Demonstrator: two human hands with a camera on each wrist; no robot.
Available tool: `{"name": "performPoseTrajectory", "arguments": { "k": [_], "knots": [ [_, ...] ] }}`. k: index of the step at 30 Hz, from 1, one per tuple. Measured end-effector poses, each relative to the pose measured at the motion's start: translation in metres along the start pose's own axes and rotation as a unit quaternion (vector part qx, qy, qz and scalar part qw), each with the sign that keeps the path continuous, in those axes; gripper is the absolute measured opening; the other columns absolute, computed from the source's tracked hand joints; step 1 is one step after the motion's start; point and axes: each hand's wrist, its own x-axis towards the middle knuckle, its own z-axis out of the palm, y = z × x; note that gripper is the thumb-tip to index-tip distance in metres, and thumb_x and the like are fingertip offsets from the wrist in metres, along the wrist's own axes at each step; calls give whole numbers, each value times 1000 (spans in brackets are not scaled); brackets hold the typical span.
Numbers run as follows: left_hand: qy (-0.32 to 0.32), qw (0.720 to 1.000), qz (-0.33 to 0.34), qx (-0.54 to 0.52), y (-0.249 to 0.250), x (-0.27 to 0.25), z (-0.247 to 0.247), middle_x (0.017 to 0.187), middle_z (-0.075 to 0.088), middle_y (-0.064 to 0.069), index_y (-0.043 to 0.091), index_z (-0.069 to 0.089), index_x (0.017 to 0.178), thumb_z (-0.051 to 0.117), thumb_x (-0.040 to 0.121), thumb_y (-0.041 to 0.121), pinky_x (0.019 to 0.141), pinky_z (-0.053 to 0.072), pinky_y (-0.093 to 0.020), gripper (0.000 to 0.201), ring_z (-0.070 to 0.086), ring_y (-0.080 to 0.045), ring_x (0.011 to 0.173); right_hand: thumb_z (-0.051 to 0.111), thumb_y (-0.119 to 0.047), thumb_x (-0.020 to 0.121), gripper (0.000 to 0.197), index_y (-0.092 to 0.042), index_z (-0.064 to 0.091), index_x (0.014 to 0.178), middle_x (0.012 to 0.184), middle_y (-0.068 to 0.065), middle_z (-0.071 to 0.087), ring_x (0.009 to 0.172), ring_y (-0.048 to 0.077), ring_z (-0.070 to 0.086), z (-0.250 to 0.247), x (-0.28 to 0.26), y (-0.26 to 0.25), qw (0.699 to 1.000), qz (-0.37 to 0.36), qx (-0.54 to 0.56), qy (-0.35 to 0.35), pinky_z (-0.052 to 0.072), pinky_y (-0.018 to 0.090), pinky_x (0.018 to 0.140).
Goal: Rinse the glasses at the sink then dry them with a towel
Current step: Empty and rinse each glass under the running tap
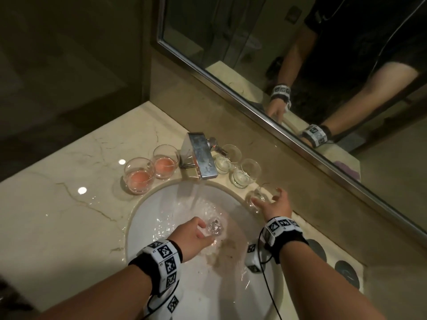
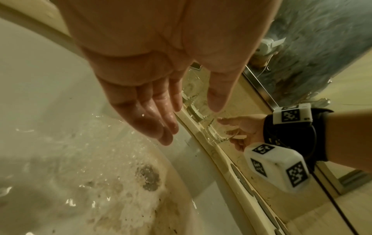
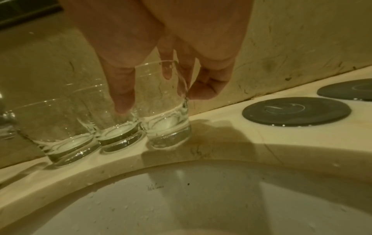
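Water runs from the chrome faucet (image 1: 199, 158) into the white sink (image 1: 147, 218). My left hand (image 1: 198, 234) (image 2: 189, 122) hangs open and wet over the drain (image 2: 150, 178), holding nothing. My right hand (image 1: 269, 199) (image 3: 163, 95) grips a clear glass (image 1: 258, 199) (image 3: 167, 120) that stands on the counter at the sink's right rim, thumb on one side and fingers on the other. Two more clear glasses (image 1: 245, 174) (image 1: 227, 158) stand in a row beyond it. Two glasses with pink liquid (image 1: 138, 176) (image 1: 165, 165) stand left of the faucet.
The marble counter (image 1: 69, 204) spreads wide to the left, wet near the basin. Two dark round coasters (image 1: 346, 273) (image 3: 296, 111) lie on the narrow strip at the right. A mirror (image 1: 300, 54) and its metal frame rise just behind the row of glasses.
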Motion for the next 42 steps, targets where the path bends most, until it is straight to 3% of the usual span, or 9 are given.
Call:
{"name": "performPoseTrajectory", "arguments": {
  "k": [7, 16, 21, 24, 27, 30, 36, 39, 42],
  "knots": [
    [25, 999, -17, -23, -15, -6, -18, 103, 66, 11, 30, 52, 110, 66, 84, 51, 83, 52, -29, 36, 66, -10, 90, 87, -35, 64, 93, -18, 35, 140, 135, 13, 53, 121, 32, 53, 13, 15, -6, 1000, 1, 8, 22, 45, 40, 98],
    [136, 984, -44, -106, -34, -22, -68, 93, 70, 1, 21, 60, 98, 73, 82, 37, 70, 52, -30, 26, 70, -18, 79, 91, -38, 54, 105, -18, 29, 136, 136, 17, 49, 122, 36, 51, 18, 21, -5, 997, 58, 34, 35, 46, 52, 99],
    [252, 949, -129, -139, -47, -22, -115, 80, 69, -9, 13, 50, 111, 81, 71, 45, 66, 50, -33, 60, 64, -25, 70, 88, -23, 64, 96, -12, 30, 141, 137, 18, 49, 122, 37, 51, 10, 16, 1, 993, 88, 74, 36, 45, 49, 101],
    [288, 937, -147, -131, -46, -19, -134, 112, 63, -15, 19, 30, 129, 86, 59, 49, 82, 53, -38, 95, 63, -30, 97, 84, -21, 70, 88, -12, 31, 140, 130, 16, 53, 105, 32, 60, 3, 6, 3, 988, 93, 117, 38, 47, 41, 93],
    [316, 933, -114, -126, -37, -15, -144, 145, 39, -14, 33, 17, 141, 91, 58, 38, 104, 44, -48, 111, 47, -34, 127, 79, -20, 76, 78, -11, 32, 137, 123, 13, 53, 95, 28, 59, 4, -8, 7, 986, 98, 133, 29, 46, 38, 91],
    [308, 946, -47, -86, -29, -6, -147, 152, 35, -6, 34, 15, 149, 91, 60, 33, 110, 37, -44, 116, 40, -29, 136, 79, -23, 74, 70, -14, 36, 129, 125, 16, 55, 104, 35, 59, 18, -34, 18, 987, 95, 129, 2, 49, 51, 94],
    [298, 953, -5, -60, -21, -5, -148, 136, 53, 1, 29, 38, 139, 88, 67, 31, 94, 43, -30, 87, 54, -19, 114, 75, -17, 79, 45, -19, 47, 115, 109, 3, 58, 93, 25, 62, 47, -93, 37, 991, 41, 95, -80, 56, 48, 82],
    [299, 952, 20, -60, -24, -18, -131, 127, 57, 4, 30, 42, 133, 90, 61, 36, 91, 49, -34, 87, 58, -16, 105, 67, -12, 85, 29, -12, 52, 109, 101, 3, 62, 85, 22, 64, 56, -115, 36, 984, 31, 124, -126, 58, 36, 68],
    [243, 967, 39, -64, -18, -25, -103, 120, 56, 15, 36, 42, 131, 88, 57, 48, 93, 53, -38, 87, 62, -11, 101, 65, -10, 87, 16, -7, 59, 102, 97, 14, 67, 78, 24, 68, 69, -127, 30, 968, 36, 179, -174, 58, 36, 64]
  ]
}}
